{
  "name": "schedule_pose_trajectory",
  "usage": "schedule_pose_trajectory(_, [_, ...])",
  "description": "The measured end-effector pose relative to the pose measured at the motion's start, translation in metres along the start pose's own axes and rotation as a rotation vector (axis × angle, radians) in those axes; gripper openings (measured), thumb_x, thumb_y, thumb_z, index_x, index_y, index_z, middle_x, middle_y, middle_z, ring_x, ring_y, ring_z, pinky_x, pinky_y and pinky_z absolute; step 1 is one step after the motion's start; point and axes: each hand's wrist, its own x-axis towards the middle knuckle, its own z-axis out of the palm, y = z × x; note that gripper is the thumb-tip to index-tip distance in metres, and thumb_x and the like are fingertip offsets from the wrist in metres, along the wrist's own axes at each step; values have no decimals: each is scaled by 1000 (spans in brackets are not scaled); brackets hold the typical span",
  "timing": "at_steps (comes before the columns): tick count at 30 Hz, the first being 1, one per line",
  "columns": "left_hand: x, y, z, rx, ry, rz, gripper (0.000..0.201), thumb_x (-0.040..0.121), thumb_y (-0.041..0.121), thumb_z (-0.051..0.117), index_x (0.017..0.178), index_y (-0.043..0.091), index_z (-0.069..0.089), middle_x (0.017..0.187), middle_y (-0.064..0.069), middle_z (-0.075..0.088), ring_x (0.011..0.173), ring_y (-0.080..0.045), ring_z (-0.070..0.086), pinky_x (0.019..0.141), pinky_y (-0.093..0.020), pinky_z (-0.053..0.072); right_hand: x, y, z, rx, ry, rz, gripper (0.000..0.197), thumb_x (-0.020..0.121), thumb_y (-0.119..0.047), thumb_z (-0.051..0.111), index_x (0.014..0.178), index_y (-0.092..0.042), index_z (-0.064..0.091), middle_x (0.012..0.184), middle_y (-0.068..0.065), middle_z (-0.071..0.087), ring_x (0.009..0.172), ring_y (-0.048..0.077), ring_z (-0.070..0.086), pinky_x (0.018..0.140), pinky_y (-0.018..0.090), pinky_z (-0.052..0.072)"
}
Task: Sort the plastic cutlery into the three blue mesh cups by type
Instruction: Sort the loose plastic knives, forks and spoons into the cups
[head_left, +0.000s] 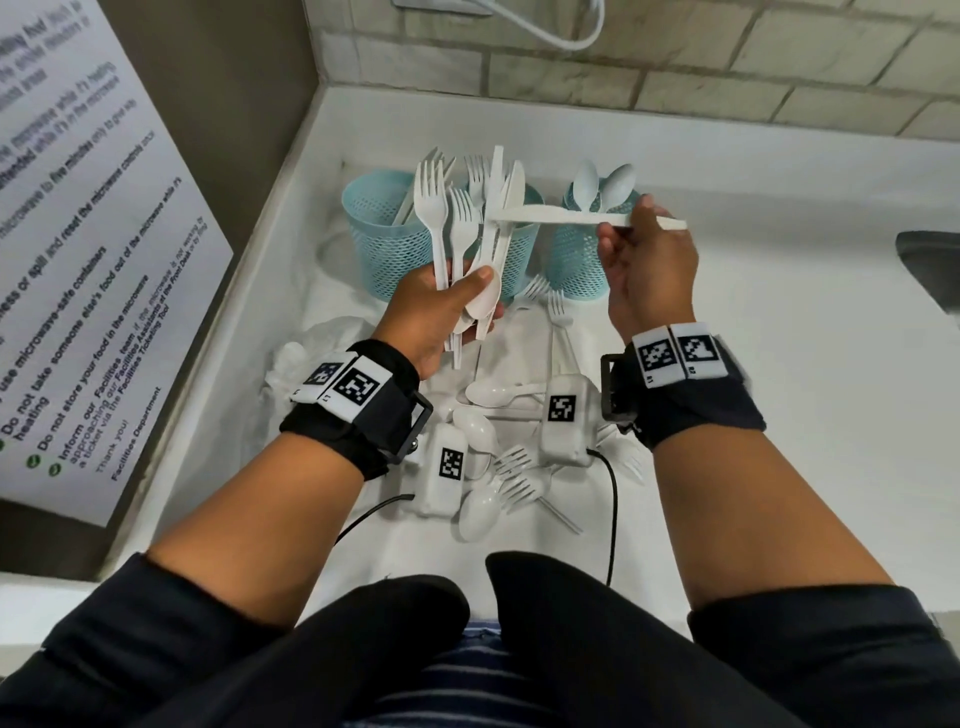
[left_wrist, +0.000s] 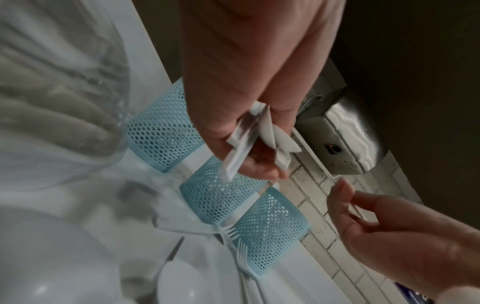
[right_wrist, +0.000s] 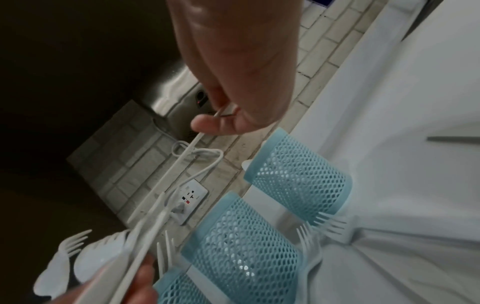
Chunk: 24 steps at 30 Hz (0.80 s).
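Right hand (head_left: 647, 265): fingers pinched round the handle of one white knife (head_left: 561, 215), held level with its blade pointing toward the left hand. Left hand (head_left: 441, 306): fingers closed round a mixed bundle (head_left: 467, 228) of forks, knives and at least one spoon, standing upright; the knife's tip meets or crosses this bundle, and whether it is quite free of it cannot be told.

Just beyond the fingers, three blue mesh cups stand in a row on the counter (head_left: 779, 364). The right cup (head_left: 576, 260), behind the right-hand fingers, holds spoons. The left cup (head_left: 382, 234) holds a few pieces whose type is unclear. The middle cup (head_left: 519, 249) is mostly hidden by the bundle.

Nearer than the fingers, below the wrists, loose spoons (head_left: 480, 504) and forks (head_left: 519, 467) lie scattered on the counter.

Progress, as judged: sorting is begun but far from done; the bundle and the scattered pieces remain.
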Motion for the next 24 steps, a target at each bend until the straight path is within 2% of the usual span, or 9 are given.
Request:
schedule_pose_trajectory(2, [0, 2, 1, -4, 10, 12, 6, 90, 12, 59, 87, 15, 62, 70, -2, 66, 56, -11, 67, 51, -20, 53, -4, 3, -2, 32, -64, 48, 8, 93, -8, 53, 99, -4, 50, 74, 11, 57, 51, 10, 64, 49, 16, 51])
schedule_pose_trajectory(5, [1, 4, 0, -12, 44, 42, 9, 90, 10, 58, 85, 16, 62, 75, -4, 65, 56, -10, 66, 51, -20, 52, -9, 6, -5, 2, -152, 123, 8, 89, -1, 57, 84, -6, 54, 66, 5, 64, 57, 11, 67, 53, 16, 53])
schedule_pose_trajectory(9, [3, 8, -2, -7, 78, 83, 12, 91, 11, 58, 82, 19, 62, 75, -2, 65, 57, -9, 66, 54, -20, 52, -13, 8, -11, -344, -327, 136, 16, 84, 1, 62, 75, -10, 55, 60, -3, 66, 55, 8, 63, 61, 21, 56])
schedule_pose_trajectory(12, [3, 9, -1, 6, 80, 113, 14, 90, 8, 58, 81, 18, 62, 72, -2, 65, 53, -8, 64, 52, -19, 52, -17, 10, -11, -710, -520, 123, 11, 85, -1, 62, 88, -11, 61, 62, -3, 61, 52, 5, 61, 67, 23, 55])
schedule_pose_trajectory(14, [4, 8, 0, 25, 81, 120, 14, 89, 6, 59, 80, 16, 63, 70, -2, 65, 54, -10, 64, 53, -20, 53, -20, 13, -7, -809, -633, 151, 17, 89, 3, 55, 102, -5, 61, 68, 2, 57, 55, 3, 63, 73, 22, 55])
schedule_pose_trajectory(15, [4, 7, 0, 32, 85, 121, 15, 88, 6, 60, 79, 16, 64, 68, -1, 66, 55, -11, 64, 55, -22, 53, -22, 13, -4, -798, -660, 173, 18, 90, 7, 51, 100, -4, 60, 71, 4, 56, 57, 3, 65, 74, 21, 55])
schedule_pose_trajectory(18, [5, 3, -4, 33, 107, 113, 15, 86, 3, 61, 77, 15, 65, 61, 4, 67, 55, -13, 65, 56, -23, 54, -24, 15, 4, -711, -589, 233, 26, 90, 13, 41, 88, -11, 51, 78, 6, 58, 61, 8, 64, 64, 21, 55])
schedule_pose_trajectory(20, [6, 1, -5, 34, 124, 100, 14, 85, 3, 63, 78, 15, 65, 59, 5, 67, 56, -13, 64, 54, -22, 53, -23, 17, 8, -665, -509, 250, 27, 89, 13, 38, 87, -12, 46, 77, 6, 56, 60, 11, 55, 53, 21, 46])
schedule_pose_trajectory(24, [5, -2, -2, 73, 92, 79, 5, 85, 6, 65, 85, 11, 66, 72, -4, 67, 61, -16, 65, 57, -23, 54, -24, 24, 15, -603, -397, 231, 15, 93, 0, 43, 90, -11, 52, 70, 6, 50, 57, 12, 44, 48, 21, 35])
